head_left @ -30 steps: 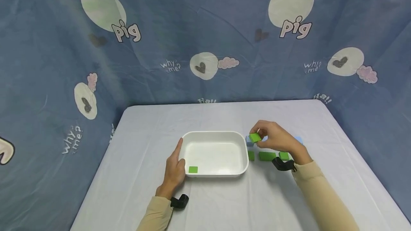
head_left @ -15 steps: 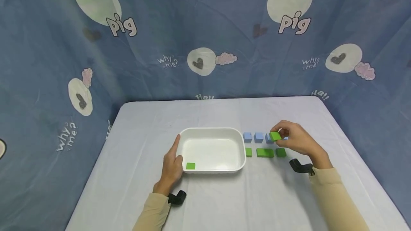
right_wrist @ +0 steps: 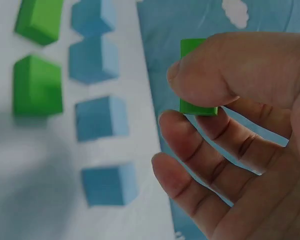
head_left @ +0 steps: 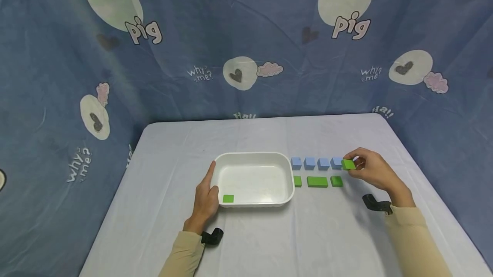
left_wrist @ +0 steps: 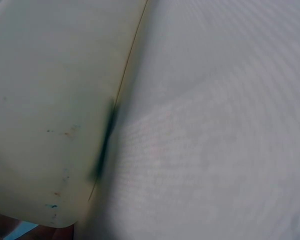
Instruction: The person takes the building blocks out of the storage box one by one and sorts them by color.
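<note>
My right hand (head_left: 372, 171) pinches a small green block (head_left: 348, 164) at the right end of a row of blue blocks (head_left: 323, 164). In the right wrist view the thumb covers much of the held block (right_wrist: 192, 46), and the other fingers spread loosely below it. My left hand (head_left: 206, 202) rests against the left side of a white tray (head_left: 252, 204), its index finger straight along the rim and its thumb by the near corner. A green block (head_left: 228, 198) lies in the tray's near left corner. In the left wrist view the tray wall (left_wrist: 50, 75) hides most of that hand.
In front of the blue row lie a long green block (head_left: 317, 182) and a short green block (head_left: 336, 181). Another green block (head_left: 298, 181) sits right at the tray's right rim. A white cloth covers the table (head_left: 308, 234), and a patterned blue curtain (head_left: 185, 97) hangs behind.
My right hand has carried the green block to the right along the blue row, leaving the blue blocks in sight. My left hand stays at the tray. The head view has shifted slightly.
</note>
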The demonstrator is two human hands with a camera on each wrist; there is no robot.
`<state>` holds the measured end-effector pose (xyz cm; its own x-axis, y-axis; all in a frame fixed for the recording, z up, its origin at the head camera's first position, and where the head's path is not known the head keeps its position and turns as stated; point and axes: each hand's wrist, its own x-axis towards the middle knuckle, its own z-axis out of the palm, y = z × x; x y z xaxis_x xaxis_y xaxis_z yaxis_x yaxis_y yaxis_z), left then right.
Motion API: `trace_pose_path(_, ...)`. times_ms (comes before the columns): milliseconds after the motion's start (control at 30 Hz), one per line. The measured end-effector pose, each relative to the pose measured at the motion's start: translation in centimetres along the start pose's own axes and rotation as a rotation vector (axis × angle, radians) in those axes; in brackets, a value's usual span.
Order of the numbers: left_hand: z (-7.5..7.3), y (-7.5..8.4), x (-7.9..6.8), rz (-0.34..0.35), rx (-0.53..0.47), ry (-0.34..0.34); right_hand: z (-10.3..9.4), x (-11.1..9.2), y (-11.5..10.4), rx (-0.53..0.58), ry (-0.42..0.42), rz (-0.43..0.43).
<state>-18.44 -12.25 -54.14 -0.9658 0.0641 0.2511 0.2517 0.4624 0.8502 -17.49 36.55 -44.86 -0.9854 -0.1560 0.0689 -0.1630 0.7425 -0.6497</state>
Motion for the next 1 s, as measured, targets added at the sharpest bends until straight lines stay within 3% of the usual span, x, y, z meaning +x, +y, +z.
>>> trace_pose_path(733, -0.1, 0.2, -0.1, -0.004, 0.018, 0.002, 2.2, -1.5, 4.9, 0.003, -0.079, 0.172)
trace_pose_path(1000, -0.1, 0.3, -0.1, -0.005, 0.018, -0.003, 2.9, -1.3, 5.4, -0.036, -0.08, 0.114)
